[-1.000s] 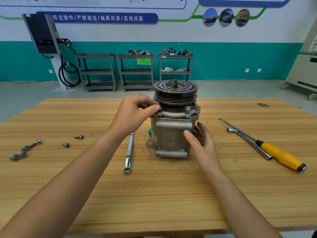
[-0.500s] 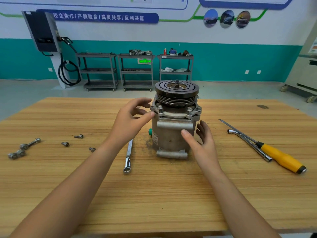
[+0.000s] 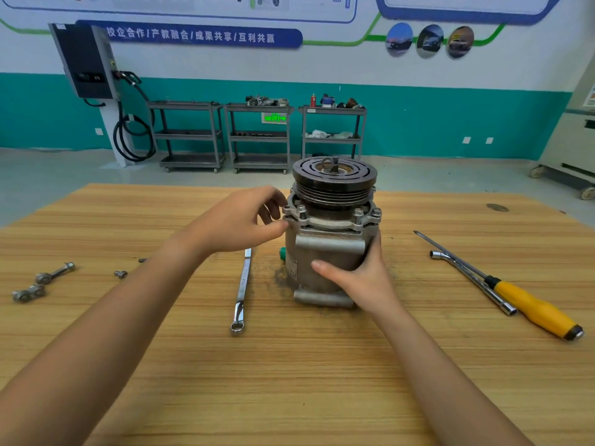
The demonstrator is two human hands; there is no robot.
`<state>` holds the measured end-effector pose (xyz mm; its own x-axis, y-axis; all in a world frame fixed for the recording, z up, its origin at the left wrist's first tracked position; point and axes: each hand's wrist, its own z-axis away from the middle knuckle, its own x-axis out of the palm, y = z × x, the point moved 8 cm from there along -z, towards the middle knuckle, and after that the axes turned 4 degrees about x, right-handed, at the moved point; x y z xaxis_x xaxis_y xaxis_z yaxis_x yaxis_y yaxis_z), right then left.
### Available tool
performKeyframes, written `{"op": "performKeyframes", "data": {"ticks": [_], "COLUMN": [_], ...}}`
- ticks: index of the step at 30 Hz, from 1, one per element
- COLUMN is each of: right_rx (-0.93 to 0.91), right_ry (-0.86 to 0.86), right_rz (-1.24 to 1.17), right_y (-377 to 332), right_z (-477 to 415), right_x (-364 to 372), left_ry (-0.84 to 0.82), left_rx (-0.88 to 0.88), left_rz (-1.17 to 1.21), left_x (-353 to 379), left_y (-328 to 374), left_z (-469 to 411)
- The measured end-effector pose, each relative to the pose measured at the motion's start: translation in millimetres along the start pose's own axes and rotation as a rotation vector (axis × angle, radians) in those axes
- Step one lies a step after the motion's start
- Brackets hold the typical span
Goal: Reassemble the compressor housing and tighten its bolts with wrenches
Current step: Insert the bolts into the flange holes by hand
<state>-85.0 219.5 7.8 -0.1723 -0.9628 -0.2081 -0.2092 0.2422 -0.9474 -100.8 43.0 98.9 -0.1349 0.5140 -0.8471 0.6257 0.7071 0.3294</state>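
The compressor [image 3: 331,239] is standing upright a little right of the frame's centre on the wooden table [image 3: 289,381], its dark grooved pulley [image 3: 335,180] facing up and a green plug [image 3: 282,253] sticking out low on its left side. The right hand [image 3: 363,278] is wrapping around the lower right of the housing, thumb lying across the front face and fingers going round the far side, so it is grasping the body firmly. The left hand [image 3: 244,220] is reaching in from the left at the level of the bolted flange [image 3: 328,220]; its thumb is touching the flange's left edge and its fingers are curling above, apparently pinching at a bolt head there, though the fingertips are hiding whatever is between them. Bolt heads [image 3: 302,210] are standing up around the flange ring. A ring spanner [image 3: 242,291] is lying lengthwise on the table just left of the compressor, apart from both hands. Toward the right edge of the frame a yellow-handled screwdriver [image 3: 528,304] and an L-shaped socket wrench [image 3: 470,278] are lying side by side, crossing near their upper ends. At the far left, two long bolts [image 3: 42,281] and a short loose bolt [image 3: 120,274] are resting on the wood, well apart from the compressor.
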Motion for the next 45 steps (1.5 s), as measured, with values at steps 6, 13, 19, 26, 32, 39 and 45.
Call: {"op": "performKeyframes", "data": {"ticks": [6, 13, 19, 26, 32, 39, 45], "right_rx": [-0.002, 0.013, -0.009, -0.032, -0.047, -0.062, -0.065], "right_ry": [0.019, 0.037, 0.088, 0.102, 0.130, 0.155, 0.150], "right_rz": [-0.004, -0.007, 0.016, 0.009, -0.017, -0.034, -0.049], "right_y": [2.7, 2.6, 1.0, -0.6, -1.2, -1.1, -0.6], "right_z": [-2.9, -3.7, -3.9, -5.6, -4.8, -4.4, -4.0], "right_x": [2.4, 4.7, 2.9, 2.3, 3.5, 4.0, 5.0], "left_ry": [-0.241, -0.461, -0.524, -0.503, -0.422, -0.358, -0.328], "left_rx": [0.104, 0.130, 0.122, 0.168, 0.211, 0.234, 0.255], "left_rz": [-0.317, -0.374, -0.396, -0.336, -0.294, -0.240, -0.215], "left_x": [6.5, 7.1, 13.4, 12.4, 9.2, 8.5, 8.6], "left_y": [6.0, 7.1, 1.1, 4.1, 5.3, 3.7, 3.1], "left_z": [-24.9, -42.9, -45.4, -45.2, -41.3, -37.8, -36.0]}}
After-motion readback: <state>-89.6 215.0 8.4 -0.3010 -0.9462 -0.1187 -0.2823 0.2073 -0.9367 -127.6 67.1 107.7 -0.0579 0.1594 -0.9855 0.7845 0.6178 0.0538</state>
